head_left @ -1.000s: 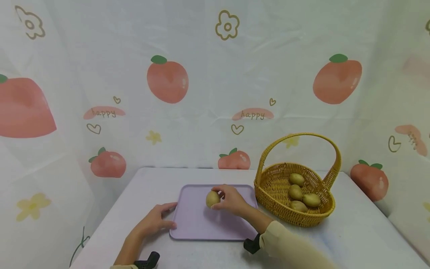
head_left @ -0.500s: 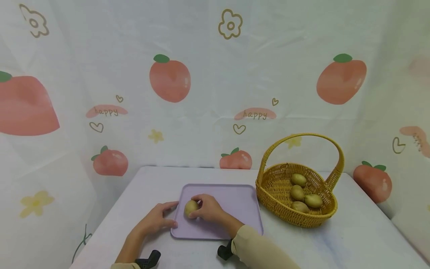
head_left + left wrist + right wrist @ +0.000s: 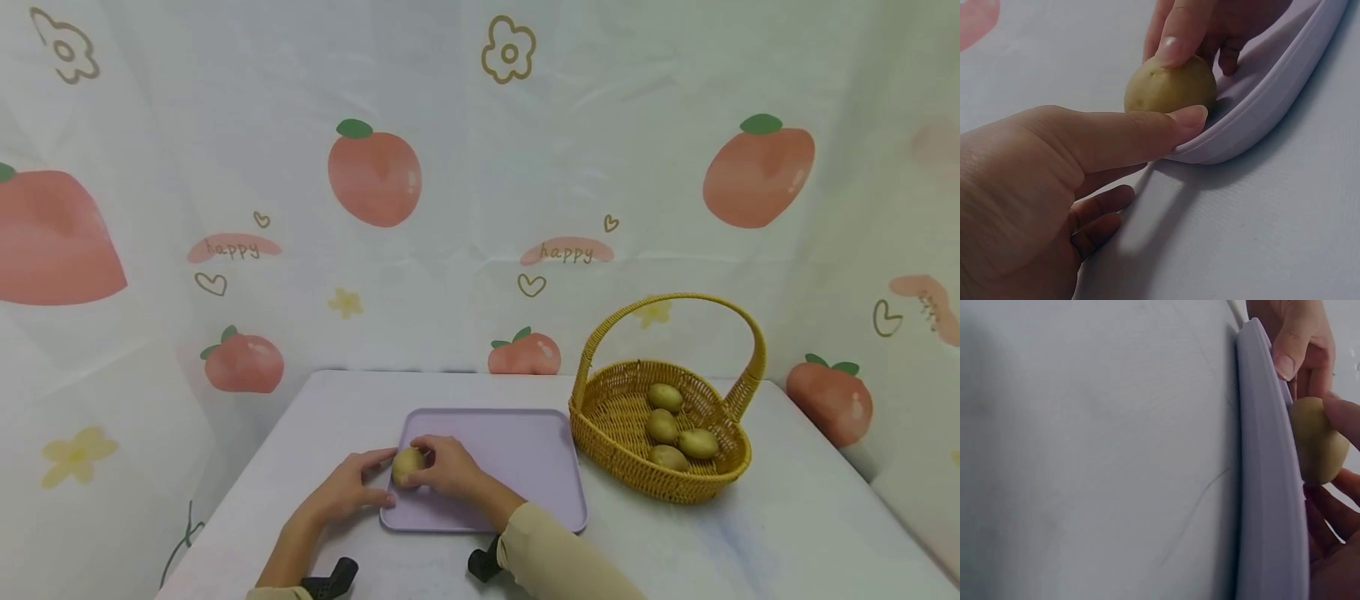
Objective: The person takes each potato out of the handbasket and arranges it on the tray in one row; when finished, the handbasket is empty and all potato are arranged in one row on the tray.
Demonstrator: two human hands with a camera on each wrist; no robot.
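My right hand [image 3: 453, 471] holds a round yellow-brown potato [image 3: 408, 467] between thumb and fingers, low over the left end of a pale purple tray [image 3: 517, 467]. In the left wrist view, the potato [image 3: 1166, 87] appears just beyond the left thumb, close inside the tray's rim [image 3: 1235, 140]. My left hand [image 3: 345, 492] rests at the tray's left edge, thumb and forefinger spread apart with their tips at the rim. Its other fingers [image 3: 1100, 219] bend loosely outside the tray. The right wrist view has the potato [image 3: 1316, 440] behind the tray's long side wall [image 3: 1272, 469].
A yellow wicker basket [image 3: 637, 475] with a tall arched handle stands right of the tray, with several potatoes [image 3: 662, 426] in it. Both stand on a white-covered table [image 3: 345, 400]. A white curtain [image 3: 450, 275] printed with peaches hangs behind the table.
My right hand has carried the potato leftward and toward me, from over the tray's middle to its left end. My left hand has stayed at the tray's edge.
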